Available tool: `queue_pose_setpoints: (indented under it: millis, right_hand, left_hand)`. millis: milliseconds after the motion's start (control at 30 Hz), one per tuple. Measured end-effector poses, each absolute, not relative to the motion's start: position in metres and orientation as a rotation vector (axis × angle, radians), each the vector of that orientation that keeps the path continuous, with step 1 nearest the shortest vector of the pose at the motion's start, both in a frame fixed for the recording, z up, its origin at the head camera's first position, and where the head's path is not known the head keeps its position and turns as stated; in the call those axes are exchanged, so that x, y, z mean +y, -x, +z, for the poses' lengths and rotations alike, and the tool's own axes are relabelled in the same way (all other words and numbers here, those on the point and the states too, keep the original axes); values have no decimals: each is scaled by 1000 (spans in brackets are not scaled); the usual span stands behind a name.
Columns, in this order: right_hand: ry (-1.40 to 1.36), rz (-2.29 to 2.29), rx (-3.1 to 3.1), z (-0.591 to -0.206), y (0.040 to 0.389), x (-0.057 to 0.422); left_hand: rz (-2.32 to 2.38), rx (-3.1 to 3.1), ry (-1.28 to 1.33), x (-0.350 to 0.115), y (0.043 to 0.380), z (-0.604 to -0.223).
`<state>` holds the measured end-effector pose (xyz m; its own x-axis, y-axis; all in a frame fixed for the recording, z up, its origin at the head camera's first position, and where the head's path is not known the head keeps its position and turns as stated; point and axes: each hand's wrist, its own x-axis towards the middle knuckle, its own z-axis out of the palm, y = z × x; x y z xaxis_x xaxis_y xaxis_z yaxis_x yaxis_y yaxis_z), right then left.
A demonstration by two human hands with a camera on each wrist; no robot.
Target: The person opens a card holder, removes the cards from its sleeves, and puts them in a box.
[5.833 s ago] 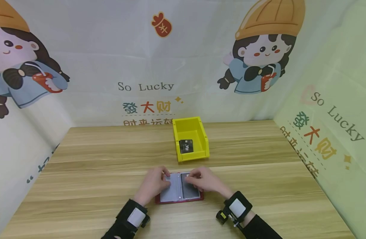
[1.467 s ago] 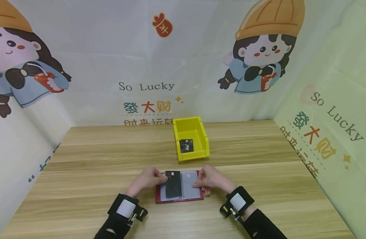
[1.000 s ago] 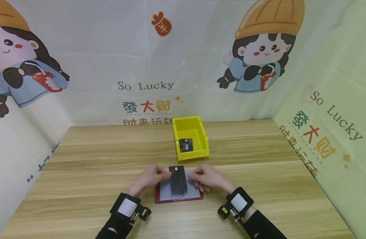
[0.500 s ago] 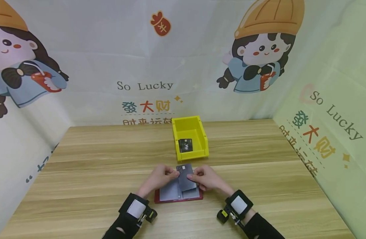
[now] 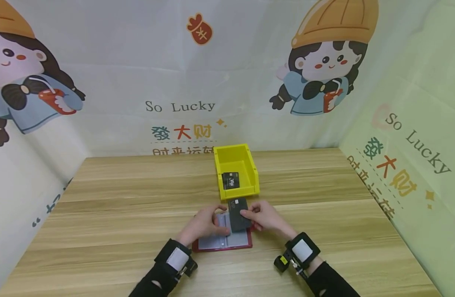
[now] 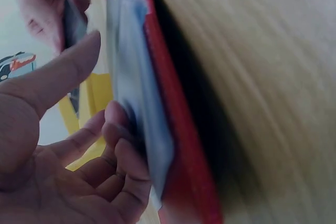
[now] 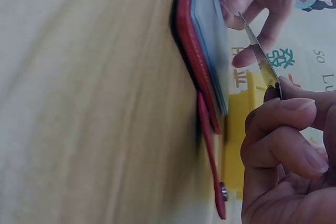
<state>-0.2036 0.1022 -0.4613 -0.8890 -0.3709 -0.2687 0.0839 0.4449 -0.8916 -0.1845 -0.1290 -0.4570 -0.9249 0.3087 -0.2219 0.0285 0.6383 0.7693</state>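
Note:
A black VIP card [image 5: 239, 214] is pinched by its right edge between the thumb and fingers of my right hand [image 5: 266, 215]. It is raised above a red card holder [image 5: 249, 241] that lies spread on the table, its clear plastic sleeves [image 5: 212, 242] showing. In the right wrist view the card [image 7: 257, 51] appears edge-on, apart from the sleeves. My left hand [image 5: 205, 225] is over the holder's left half, thumb and index finger spread apart. The left wrist view has its other fingers [image 6: 123, 153] bent against the sleeves, with no card between them.
Just behind the card holder stands a yellow bin [image 5: 246, 165] with a black Vip card [image 5: 231, 180] in it. The wooden table [image 5: 138, 185] meets a printed cloth backdrop [image 5: 249, 82] at the back. A strap with a snap [image 7: 223, 191] sticks out from the holder.
The VIP card was drawn from the holder's right sleeve, carried left by the left hand, then brought back right. Now the right hand alone has it, and the left hand has let go.

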Motion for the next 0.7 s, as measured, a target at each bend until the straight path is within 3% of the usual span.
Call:
queue_pose_setpoints:
  millis: [700]
  right_hand:
    - [330,-1426,2361,-433,232,97]
  left_hand:
    - [1006,2620,-327,-122,182,-458]
